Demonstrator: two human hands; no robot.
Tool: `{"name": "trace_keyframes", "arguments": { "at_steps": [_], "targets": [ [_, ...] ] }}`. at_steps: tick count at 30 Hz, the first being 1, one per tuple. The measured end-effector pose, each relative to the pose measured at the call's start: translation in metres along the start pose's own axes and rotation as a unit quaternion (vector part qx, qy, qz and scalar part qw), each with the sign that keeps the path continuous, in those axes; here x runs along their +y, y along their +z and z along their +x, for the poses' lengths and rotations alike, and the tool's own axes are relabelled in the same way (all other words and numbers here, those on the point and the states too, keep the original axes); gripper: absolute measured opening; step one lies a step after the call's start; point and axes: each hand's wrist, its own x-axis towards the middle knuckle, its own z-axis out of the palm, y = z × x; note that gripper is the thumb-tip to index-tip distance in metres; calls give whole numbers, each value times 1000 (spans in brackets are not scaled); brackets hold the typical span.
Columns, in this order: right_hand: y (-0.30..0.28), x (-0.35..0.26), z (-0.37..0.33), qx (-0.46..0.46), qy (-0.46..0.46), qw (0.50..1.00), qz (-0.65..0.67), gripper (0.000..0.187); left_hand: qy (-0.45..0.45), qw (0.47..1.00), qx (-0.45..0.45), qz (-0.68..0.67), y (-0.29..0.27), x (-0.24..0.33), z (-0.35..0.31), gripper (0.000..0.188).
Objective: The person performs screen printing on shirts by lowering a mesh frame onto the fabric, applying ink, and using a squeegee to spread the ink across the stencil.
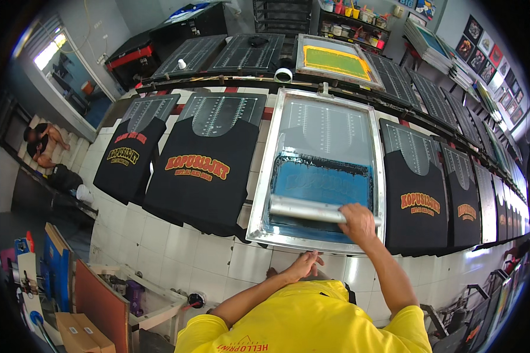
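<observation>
My right hand is closed around the right end of a long silver squeegee. The squeegee lies crosswise over the lower part of a screen printing frame with a metal rim. Dark ink forms a band across the upper part of the blue stencil area. Through the mesh a pallet with a printed scale shows faintly. My left hand hangs just below the frame's near edge, its fingers loosely bent and apart, holding nothing.
Black printed T-shirts lie on pallets left and right of the frame. Behind, a second screen with yellow ink rests on another pallet row. A tape roll stands on the rail. A person sits far left.
</observation>
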Motion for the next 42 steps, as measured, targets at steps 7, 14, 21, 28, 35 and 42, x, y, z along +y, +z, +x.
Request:
{"name": "trace_keyframes", "arguments": {
  "at_steps": [7,14,21,28,35,42],
  "targets": [
    [5,71,87,8,26,1000,6,33,40,997,25,62,5,13,-10,46],
    [17,103,129,-52,42,998,-21,26,33,995,23,93,5,16,-9,47],
    [16,95,106,-74,11,997,0,28,36,991,38,121,2,18,-7,51],
    [6,28,19,-53,-17,998,-23,31,3,996,-11,90,-10,16,-3,44],
    [8,0,-21,-33,-17,998,-43,28,-103,993,-3,-61,-7,31,-13,39],
    [5,1,-26,-46,-7,998,-51,31,314,744,201,555,15,135,-78,22]
  ]
}}
